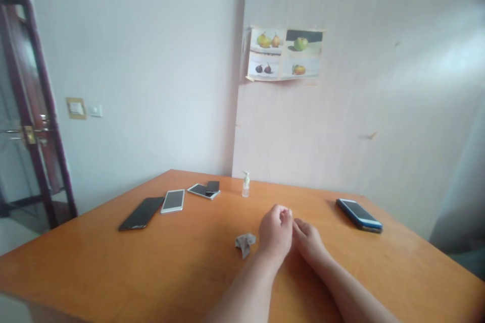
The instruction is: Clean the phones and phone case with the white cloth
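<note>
Over the middle of the orange-brown table (182, 262), my two hands meet. My left hand (275, 232) is closed, its fingers curled inward with the palm side hidden from the camera. Against it from the right lies my right hand (307, 239), also closed, its fingertips close to the left fingers. Whatever they may hold between them is out of sight. A crumpled grey cloth (245, 244) rests on the table just left of my left wrist. Beyond the hands stands a small clear pump bottle (246, 185), upright.
A black tablet-like device (142, 213), a white phone (173, 201) and another white phone (199, 190) under a small dark flat object (212, 186) lie at left. At right, a blue-edged phone (359, 212) sits on a dark flat item. A wall borders the table's far edge.
</note>
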Demonstrator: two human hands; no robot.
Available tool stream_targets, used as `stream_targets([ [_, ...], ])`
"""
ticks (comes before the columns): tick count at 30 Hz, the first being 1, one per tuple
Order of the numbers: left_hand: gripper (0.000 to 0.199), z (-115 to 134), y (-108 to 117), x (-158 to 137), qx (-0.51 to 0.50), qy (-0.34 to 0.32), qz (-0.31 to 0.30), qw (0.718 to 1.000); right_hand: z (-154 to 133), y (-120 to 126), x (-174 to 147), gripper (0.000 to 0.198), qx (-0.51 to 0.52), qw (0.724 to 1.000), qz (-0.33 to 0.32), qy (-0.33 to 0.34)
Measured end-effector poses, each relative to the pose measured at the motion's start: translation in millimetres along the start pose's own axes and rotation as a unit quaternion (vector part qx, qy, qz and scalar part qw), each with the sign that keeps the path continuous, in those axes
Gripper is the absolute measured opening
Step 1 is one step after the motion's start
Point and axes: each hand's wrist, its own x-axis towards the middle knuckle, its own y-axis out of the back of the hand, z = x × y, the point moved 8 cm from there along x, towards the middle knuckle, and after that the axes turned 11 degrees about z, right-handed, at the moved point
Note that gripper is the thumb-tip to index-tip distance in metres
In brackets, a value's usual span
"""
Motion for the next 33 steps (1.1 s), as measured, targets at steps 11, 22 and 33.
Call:
stream_targets([
  [11,0.024,-14.3,14.3,-1.8,-0.018,0.034,0.044,0.998,6.9,-13.4,2.3,0.036,-0.056,0.995,-0.075,0.034],
  [22,0.024,-22.4,32.6,3.6,-0.017,0.080,0.118,0.990,14.9,-22.6,0.4,0.037,-0.166,0.970,-0.161,0.078],
  [33,0.020,-90.3,170.8,11.4,0.118,0.094,0.206,0.967,-12.7,-28.6,-21.6,0.037,-0.201,0.956,-0.168,0.134],
])
